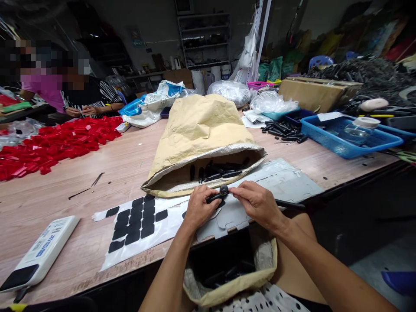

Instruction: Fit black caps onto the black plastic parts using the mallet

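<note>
My left hand (199, 207) is closed around a small black plastic part (218, 195) just above the table's near edge. My right hand (256, 203) pinches the same part at its round end, fingers pressed together. Right behind the hands lies a tan paper sack (201, 130) on its side, its mouth open toward me with several black parts (221, 170) inside. A white sheet with black square stickers (138, 221) lies to the left of my left hand. A grey flat panel (282, 180) sits under and right of my hands.
A second open sack (227, 277) with black parts sits in my lap below the table edge. A white remote-like device (39, 255) lies at the near left. Red parts (58, 143) are heaped far left, where two seated people work. Blue trays (347, 136) stand right.
</note>
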Demonstrator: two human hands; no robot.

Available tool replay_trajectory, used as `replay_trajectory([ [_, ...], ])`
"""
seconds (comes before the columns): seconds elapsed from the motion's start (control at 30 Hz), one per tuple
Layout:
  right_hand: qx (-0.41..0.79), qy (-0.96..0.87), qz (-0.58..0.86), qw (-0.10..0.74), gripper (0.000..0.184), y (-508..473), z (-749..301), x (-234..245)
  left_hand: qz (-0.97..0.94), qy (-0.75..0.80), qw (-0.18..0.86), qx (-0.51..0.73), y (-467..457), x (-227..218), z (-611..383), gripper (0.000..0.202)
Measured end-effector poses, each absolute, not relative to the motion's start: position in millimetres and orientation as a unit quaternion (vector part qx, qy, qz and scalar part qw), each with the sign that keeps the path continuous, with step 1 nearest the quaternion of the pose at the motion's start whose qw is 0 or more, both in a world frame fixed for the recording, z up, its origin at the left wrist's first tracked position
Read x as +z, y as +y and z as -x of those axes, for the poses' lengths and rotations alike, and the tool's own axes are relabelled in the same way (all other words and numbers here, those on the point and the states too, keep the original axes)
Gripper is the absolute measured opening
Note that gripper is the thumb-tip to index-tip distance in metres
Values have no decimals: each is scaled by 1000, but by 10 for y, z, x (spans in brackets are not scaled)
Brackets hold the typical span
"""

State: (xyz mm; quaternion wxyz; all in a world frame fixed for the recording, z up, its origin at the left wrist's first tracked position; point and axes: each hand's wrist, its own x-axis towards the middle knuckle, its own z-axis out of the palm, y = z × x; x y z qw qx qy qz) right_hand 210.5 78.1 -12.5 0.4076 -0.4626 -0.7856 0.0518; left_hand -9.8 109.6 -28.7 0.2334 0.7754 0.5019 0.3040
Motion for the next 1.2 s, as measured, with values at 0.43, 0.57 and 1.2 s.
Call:
replay_trajectory([
  [0.43, 58, -809, 484, 328, 18, 1254, -3214, -376, -780, 503, 234, 290, 1079, -255, 93, 19],
  [0.57, 63, -805, 493, 323, 19, 1324, -3303, -452, -787, 497, 230, 283, 1068, -220, 87, 16],
  [1.2, 33, -799, 510, 316, 18, 1291, -3246, -468, -805, 443, 67, 388, 166, 286, -13, 90],
])
